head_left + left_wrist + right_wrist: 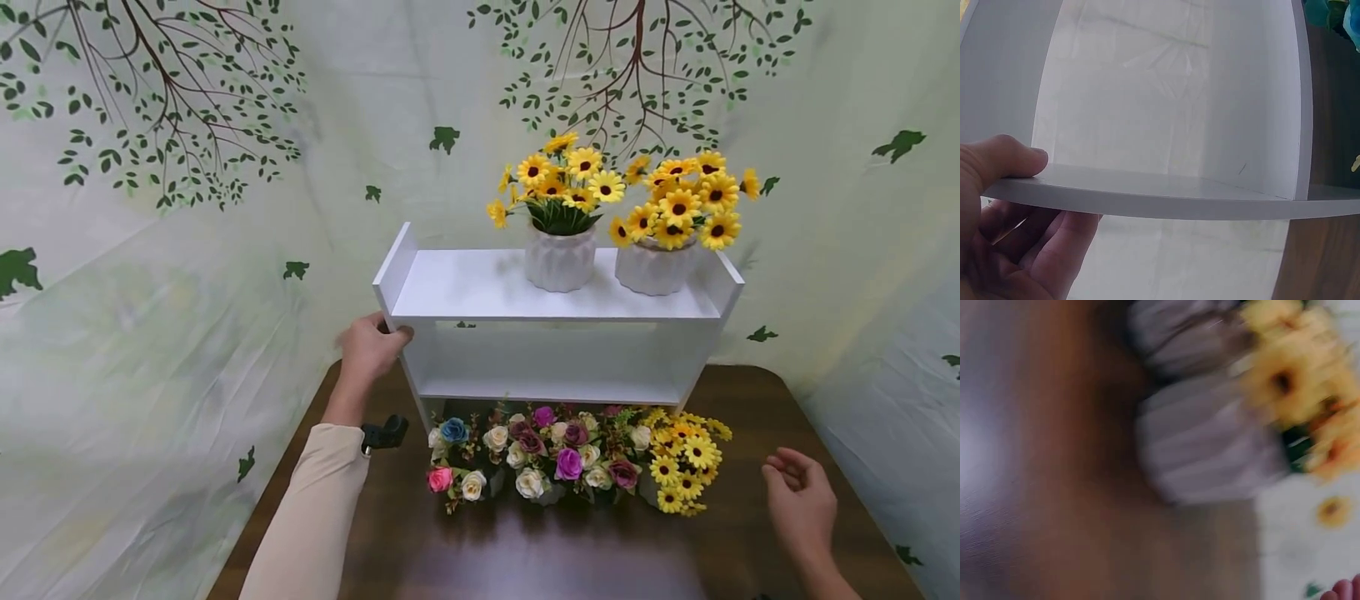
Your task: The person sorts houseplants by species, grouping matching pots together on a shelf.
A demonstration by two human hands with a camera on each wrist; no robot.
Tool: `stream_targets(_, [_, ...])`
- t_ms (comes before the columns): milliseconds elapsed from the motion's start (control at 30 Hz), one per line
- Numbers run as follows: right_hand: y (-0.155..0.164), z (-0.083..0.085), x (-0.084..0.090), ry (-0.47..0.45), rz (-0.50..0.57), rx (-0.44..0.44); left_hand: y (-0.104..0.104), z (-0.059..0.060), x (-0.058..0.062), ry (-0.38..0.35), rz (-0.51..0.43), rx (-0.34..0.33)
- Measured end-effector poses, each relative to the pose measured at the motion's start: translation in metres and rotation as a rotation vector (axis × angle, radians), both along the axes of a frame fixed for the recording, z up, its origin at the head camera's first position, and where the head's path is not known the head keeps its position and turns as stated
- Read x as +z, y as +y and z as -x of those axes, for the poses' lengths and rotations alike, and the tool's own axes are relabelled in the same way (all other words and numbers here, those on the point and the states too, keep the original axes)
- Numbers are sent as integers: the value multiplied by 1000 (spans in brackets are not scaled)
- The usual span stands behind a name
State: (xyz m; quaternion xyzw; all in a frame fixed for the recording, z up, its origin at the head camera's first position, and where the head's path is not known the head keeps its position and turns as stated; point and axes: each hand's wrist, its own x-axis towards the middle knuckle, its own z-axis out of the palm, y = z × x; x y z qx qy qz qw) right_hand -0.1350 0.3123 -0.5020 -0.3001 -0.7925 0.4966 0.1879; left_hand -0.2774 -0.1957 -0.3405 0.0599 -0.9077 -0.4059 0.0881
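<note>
A white two-tier shelf (480, 287) stands on a dark wooden table (525, 550). Two white ribbed vases of yellow sunflowers, one on the left (560, 258) and one on the right (654, 267), sit on its top board. My left hand (371, 346) grips the shelf's left side panel. In the left wrist view the thumb (1019, 159) lies on top of the white board (1197, 194) and the fingers (1060, 237) curl beneath it. My right hand (798, 492) hovers over the table at the right, loosely curled and holding nothing. The right wrist view is blurred, showing a ribbed vase (1204, 450) of yellow flowers.
In front of the shelf stands a row of potted flowers: mixed roses (540, 458) and yellow daisies (686, 458). A cloth backdrop (150, 250) printed with tree branches encloses the table on three sides. Bare tabletop lies between the flowers and the near edge.
</note>
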Motion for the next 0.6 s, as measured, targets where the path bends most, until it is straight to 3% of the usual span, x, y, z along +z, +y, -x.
stream_targets(133, [13, 1, -34, -189, -31, 97, -1, 0, -1, 20, 11, -13])
stream_targets(267, [14, 8, -51, -270, -37, 257, -1, 1, 0, 19, 19, -16])
stream_targets(433, [5, 17, -62, -317, -21, 509, -3, 3, 1, 4, 19, -5])
stream_targets(600, [-10, 24, -70, -304, 24, 632, -5, 3, 2, 6, 34, -9])
